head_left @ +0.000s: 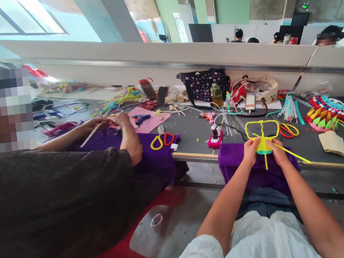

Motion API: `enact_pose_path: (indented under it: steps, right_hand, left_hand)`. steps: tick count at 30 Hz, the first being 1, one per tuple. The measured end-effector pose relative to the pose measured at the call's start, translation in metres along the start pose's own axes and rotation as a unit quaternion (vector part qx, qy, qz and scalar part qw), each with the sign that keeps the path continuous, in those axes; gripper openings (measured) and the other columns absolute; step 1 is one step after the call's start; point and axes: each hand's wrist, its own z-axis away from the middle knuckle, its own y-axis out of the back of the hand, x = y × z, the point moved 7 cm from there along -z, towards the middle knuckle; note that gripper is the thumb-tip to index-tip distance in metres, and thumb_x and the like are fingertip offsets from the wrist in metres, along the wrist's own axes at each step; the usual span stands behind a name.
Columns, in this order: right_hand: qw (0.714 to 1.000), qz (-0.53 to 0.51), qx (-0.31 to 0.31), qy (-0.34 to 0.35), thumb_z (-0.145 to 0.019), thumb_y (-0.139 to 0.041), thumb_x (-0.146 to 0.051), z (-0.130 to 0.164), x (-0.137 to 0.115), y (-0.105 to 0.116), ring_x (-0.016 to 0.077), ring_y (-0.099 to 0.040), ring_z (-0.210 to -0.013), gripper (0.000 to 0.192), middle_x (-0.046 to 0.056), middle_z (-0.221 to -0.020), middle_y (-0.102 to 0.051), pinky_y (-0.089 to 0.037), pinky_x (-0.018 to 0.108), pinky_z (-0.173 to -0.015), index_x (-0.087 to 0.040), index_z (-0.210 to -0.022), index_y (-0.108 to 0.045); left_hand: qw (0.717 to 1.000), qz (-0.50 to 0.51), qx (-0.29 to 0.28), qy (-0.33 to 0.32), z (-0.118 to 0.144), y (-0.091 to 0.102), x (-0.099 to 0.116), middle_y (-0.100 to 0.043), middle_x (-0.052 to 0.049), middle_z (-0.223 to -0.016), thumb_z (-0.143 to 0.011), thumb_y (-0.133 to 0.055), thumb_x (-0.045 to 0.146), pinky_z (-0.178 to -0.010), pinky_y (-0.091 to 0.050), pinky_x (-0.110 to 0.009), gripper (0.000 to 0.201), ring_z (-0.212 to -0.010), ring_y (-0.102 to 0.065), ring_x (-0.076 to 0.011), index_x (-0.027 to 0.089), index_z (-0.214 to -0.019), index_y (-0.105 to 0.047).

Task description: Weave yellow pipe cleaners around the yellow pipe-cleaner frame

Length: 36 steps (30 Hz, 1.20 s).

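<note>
My left hand (251, 149) and my right hand (277, 151) both pinch a yellow pipe-cleaner shape (262, 129) with a teal wrapped middle, held over a purple cloth (232, 161) at the table's front edge. Two yellow loops rise above my fingers. One loose yellow strand runs right from my right hand, and a short tail hangs down between the hands.
A co-worker on the left rests both hands (117, 121) on another purple cloth and holds a thin stick. On the dark table (191, 133) lie yellow-red scissors (162, 140), red scissors (289, 130), a pink glue gun (215, 137), a polka-dot bag (204, 84) and colourful pipe-cleaner work (328, 112).
</note>
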Motion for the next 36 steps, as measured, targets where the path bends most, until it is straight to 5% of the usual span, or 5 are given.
enact_pose_path:
  steps: [7,13,21,36]
  right_hand:
    - [1.000,0.017,-0.001,-0.007,-0.063,-0.077,-0.051,0.0005,0.0043,0.0020,0.0195,-0.064,-0.063,0.045,0.005,-0.076,-0.073,-0.050,0.028,-0.053,-0.017,-0.092,-0.073]
    - [1.000,0.004,-0.007,0.001,-0.064,-0.078,-0.047,0.0020,-0.0003,-0.0015,0.0192,-0.065,-0.065,0.037,0.003,-0.077,-0.073,-0.051,0.030,-0.062,-0.018,-0.087,-0.073]
    - [1.000,-0.004,0.008,0.024,-0.069,-0.075,-0.046,0.0014,-0.0033,0.0007,0.0144,-0.059,-0.062,0.028,-0.002,-0.066,-0.065,-0.048,0.026,-0.061,-0.019,-0.069,-0.066]
    - [0.999,-0.037,0.014,0.013,-0.067,-0.077,-0.041,0.0040,0.0001,0.0018,0.0143,-0.060,-0.059,0.024,-0.002,-0.065,-0.067,-0.047,0.026,-0.060,-0.020,-0.071,-0.066]
  left_hand:
    - [1.000,0.002,-0.013,0.009,-0.0004,-0.0026,0.0022,-0.072,-0.009,-0.080,-0.064,-0.079,0.048,-0.070,-0.051,-0.032,0.041,-0.072,-0.068,-0.0214,0.012,-0.082,-0.068]
    - [1.000,-0.003,-0.026,0.008,0.0039,-0.0050,0.0031,-0.073,-0.009,-0.082,-0.053,-0.087,0.037,-0.076,-0.052,-0.034,0.045,-0.082,-0.069,-0.0251,0.012,-0.086,-0.070]
    - [0.999,-0.016,-0.020,0.026,0.0038,-0.0040,0.0037,-0.069,-0.005,-0.069,-0.055,-0.086,0.035,-0.065,-0.050,-0.030,0.034,-0.061,-0.064,-0.0173,0.013,-0.074,-0.068]
    - [0.999,-0.023,0.003,0.028,0.0033,-0.0003,0.0028,-0.067,-0.005,-0.064,-0.050,-0.087,0.030,-0.059,-0.048,-0.028,0.033,-0.056,-0.061,-0.0156,0.011,-0.069,-0.069]
